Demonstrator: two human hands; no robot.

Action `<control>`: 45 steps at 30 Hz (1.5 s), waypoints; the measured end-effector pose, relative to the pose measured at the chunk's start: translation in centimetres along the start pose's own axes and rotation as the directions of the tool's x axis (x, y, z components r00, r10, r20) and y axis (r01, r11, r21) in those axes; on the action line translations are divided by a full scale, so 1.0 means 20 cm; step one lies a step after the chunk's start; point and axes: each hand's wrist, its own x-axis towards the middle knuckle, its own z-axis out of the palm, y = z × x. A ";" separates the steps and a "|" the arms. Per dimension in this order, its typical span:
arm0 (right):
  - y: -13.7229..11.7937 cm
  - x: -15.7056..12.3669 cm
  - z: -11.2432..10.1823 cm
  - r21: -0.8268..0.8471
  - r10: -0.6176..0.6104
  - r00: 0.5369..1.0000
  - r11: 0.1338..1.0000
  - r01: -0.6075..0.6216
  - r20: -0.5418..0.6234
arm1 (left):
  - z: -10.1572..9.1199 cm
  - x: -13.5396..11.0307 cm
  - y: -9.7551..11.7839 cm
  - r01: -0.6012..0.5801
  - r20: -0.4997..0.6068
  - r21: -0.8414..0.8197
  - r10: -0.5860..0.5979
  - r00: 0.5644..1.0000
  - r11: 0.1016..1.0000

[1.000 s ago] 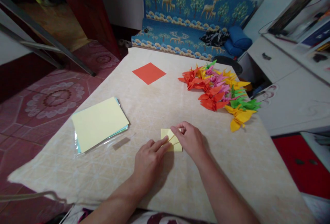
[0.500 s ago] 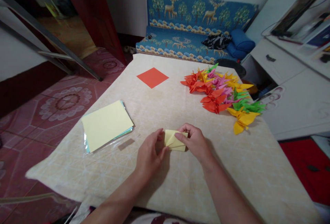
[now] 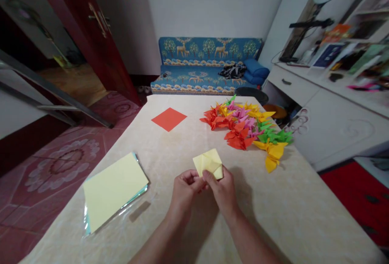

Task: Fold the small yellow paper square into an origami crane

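While both hands are working above the smooth cream table [image 3: 304, 199], the left hand [image 3: 184, 189] and right hand [image 3: 223, 189] are pinching a creased, diamond-shaped pale yellow paper [image 3: 209, 162], fingers clamped on its lower edge.

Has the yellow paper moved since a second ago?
Yes. The yellow paper lay flat on the table; now the left hand and right hand hold it raised.

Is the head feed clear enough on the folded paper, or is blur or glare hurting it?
Head view: folded paper sharp, evenly lit, no glare; left hand and right hand throw soft shadow on the table; shelves at right are blurred; door leans from lens distortion.
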 end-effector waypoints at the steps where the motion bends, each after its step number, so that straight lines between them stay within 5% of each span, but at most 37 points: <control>1: 0.00 0.00 0.00 0.014 0.009 0.999 1.000 -0.008 -0.047 | 0.02 0.02 -0.01 0.002 0.032 0.006 -0.002 0.999 1.000; 7: 0.04 0.04 -0.05 0.136 0.091 0.983 0.988 -0.069 -0.162 | 0.09 0.07 -0.04 0.038 0.192 -0.021 -0.034 0.981 0.999; 16: 0.07 0.05 -0.05 0.328 0.151 0.979 0.939 -0.099 -0.137 | 0.09 0.05 -0.05 0.074 0.126 -0.062 -0.065 0.990 0.995; 21: 0.06 0.06 -0.06 0.416 0.214 0.969 0.898 -0.143 -0.128 | 0.10 0.04 -0.04 0.060 0.180 0.003 -0.059 0.982 0.998; 31: 0.06 0.07 -0.07 0.416 0.252 0.951 0.895 -0.160 -0.176 | 0.07 0.05 -0.04 0.107 0.317 -0.008 -0.099 0.943 0.994; 36: 0.05 0.08 -0.08 0.413 0.259 0.963 0.887 -0.206 -0.075 | 0.05 0.05 0.00 0.106 0.387 -0.044 -0.081 0.918 0.993; 45: 0.06 0.09 -0.07 0.289 0.185 0.983 0.940 -0.182 0.017 | 0.03 0.08 -0.06 0.067 0.189 -0.023 -0.061 0.980 0.998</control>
